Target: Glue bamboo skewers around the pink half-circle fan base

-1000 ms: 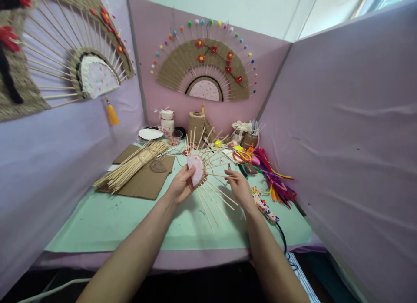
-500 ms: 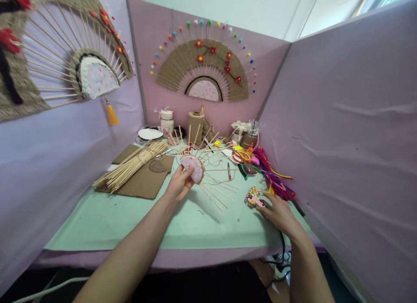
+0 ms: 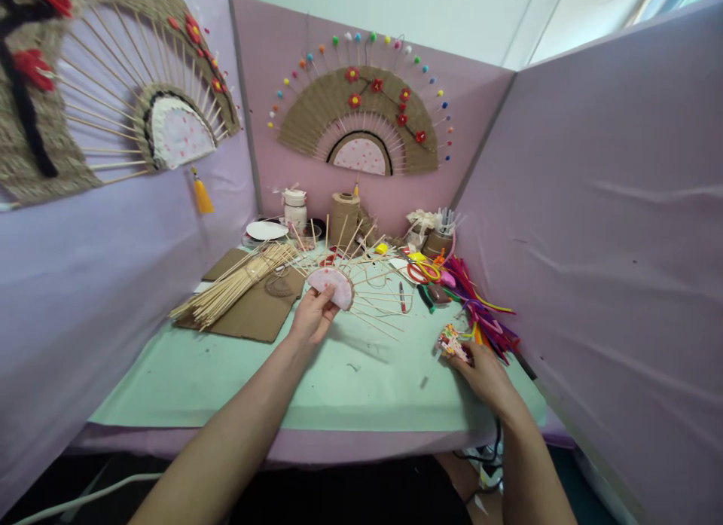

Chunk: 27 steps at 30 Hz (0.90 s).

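Note:
My left hand (image 3: 316, 314) pinches the half-round base of a fan frame (image 3: 330, 284), thumb on its pink-spotted white face. Thin bamboo sticks radiate from the base's curved edge, held above the table. At the right, my right hand (image 3: 483, 370) is closed around a glue gun (image 3: 452, 343) with a multicoloured pattern, lifted slightly over the tabletop. My fingers cover much of it, and a black cord (image 3: 498, 434) hangs below that hand.
A bundle of bamboo sticks (image 3: 242, 285) lies on cardboard (image 3: 254, 318) at left. Behind stand a twine spool (image 3: 344, 218) and a white jar (image 3: 294, 209). Scissors (image 3: 423, 272), a red pen (image 3: 402, 297) and pipe cleaners (image 3: 489, 314) lie right. Finished fans (image 3: 361, 96) hang on the panels.
My right hand has closed on the glue gun and raised it off the table. The fan frame in my left hand has tilted slightly. The whole view has shifted a little.

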Available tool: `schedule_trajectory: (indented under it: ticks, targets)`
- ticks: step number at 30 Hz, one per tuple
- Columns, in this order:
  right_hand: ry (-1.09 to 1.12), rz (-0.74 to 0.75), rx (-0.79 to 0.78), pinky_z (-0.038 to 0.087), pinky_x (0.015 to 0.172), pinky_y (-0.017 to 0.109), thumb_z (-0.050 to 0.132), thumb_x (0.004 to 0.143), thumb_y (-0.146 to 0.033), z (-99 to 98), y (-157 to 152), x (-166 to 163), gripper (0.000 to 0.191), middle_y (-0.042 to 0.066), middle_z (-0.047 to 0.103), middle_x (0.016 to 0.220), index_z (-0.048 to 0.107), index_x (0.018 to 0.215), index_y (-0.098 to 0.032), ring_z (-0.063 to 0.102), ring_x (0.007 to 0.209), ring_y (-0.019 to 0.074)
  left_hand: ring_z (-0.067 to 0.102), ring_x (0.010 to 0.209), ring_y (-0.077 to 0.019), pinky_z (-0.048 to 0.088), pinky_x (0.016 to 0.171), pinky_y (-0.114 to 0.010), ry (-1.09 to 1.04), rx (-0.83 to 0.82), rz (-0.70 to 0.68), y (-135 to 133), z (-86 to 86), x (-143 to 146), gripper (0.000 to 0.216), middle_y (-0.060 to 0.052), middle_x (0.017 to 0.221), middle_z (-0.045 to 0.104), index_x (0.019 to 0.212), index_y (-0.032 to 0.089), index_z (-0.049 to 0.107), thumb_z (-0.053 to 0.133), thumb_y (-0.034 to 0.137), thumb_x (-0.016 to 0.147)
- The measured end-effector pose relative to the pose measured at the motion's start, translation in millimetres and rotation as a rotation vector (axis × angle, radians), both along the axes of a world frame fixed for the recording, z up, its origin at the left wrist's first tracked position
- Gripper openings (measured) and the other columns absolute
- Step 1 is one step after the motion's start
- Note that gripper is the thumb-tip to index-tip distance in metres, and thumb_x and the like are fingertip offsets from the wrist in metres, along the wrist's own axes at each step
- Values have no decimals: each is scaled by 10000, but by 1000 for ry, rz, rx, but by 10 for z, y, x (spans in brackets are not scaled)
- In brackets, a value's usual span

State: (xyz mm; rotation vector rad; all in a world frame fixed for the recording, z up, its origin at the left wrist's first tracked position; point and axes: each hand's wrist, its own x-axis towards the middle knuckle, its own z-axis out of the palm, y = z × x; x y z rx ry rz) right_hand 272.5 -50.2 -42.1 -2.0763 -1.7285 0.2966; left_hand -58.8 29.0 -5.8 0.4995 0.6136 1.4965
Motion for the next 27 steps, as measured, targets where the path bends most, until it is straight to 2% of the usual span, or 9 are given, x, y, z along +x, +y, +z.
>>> schedule_trajectory:
  ticks: [2,5,9,11,13,15,18,22,27]
  targets:
    - [197,-33,88,487,755,402,559,739,-431,57,-34,-3,378,145,687,961,646,990,-162,633,898,309,655,812,-115,512,867,-288,-21,-3,16,6,-12,-4,248,-13,901,701,909,179,606,753,123,717]
    - [650,-73,203,482,598,320,595,756,-510,220,-122,-108,385,99,679,947,618,988,-203,643,785,240,649,796,-103,501,864,-284,-49,-43,23,-2,-18,-6,262,18,853,696,885,194,604,766,109,697]
    - [1216,-61,281,368,439,229,725,667,-523,497,-262,-475,394,29,629,779,613,885,-214,530,566,126,640,779,-96,493,844,-291,-60,-95,-5,-23,-37,18,305,45,821,689,861,206,602,799,101,652]
    - [1346,-16,257,334,429,208,794,609,-459,585,-315,-723,402,-3,590,712,611,861,-204,467,520,90,639,797,-101,488,852,-296,-50,-90,-28,-36,-56,47,315,39,818,689,845,196,611,819,108,625]
    - [1375,48,193,287,422,195,803,613,-460,614,-340,-973,404,-14,555,679,603,821,-178,405,492,61,641,833,-114,483,877,-312,-22,-63,-55,-60,-69,88,326,22,838,695,849,182,628,835,125,603]
    - [1343,130,122,246,419,194,771,666,-497,596,-327,-1193,424,-27,511,651,610,856,-154,365,482,51,643,870,-133,479,905,-334,23,-25,-79,-104,-65,137,346,2,871,703,872,170,648,843,137,589]
    - [1271,241,101,241,435,204,694,750,-540,539,-253,-1427,448,-41,460,632,606,926,-138,347,493,55,649,915,-160,480,916,-344,87,43,-97,-199,-24,216,379,-23,918,717,921,164,672,842,144,583]
    - [1145,267,153,293,448,226,618,788,-602,498,-160,-1564,475,-53,415,588,586,885,-139,362,503,78,666,906,-169,496,885,-319,117,120,-111,-299,27,294,384,-38,928,734,956,166,696,832,162,596]
    - [1027,249,176,315,451,237,538,813,-657,472,-148,-1560,566,-53,419,579,598,994,-124,376,497,92,682,881,-185,512,866,-323,118,154,-93,-322,20,319,386,-51,905,750,941,159,719,843,177,575]
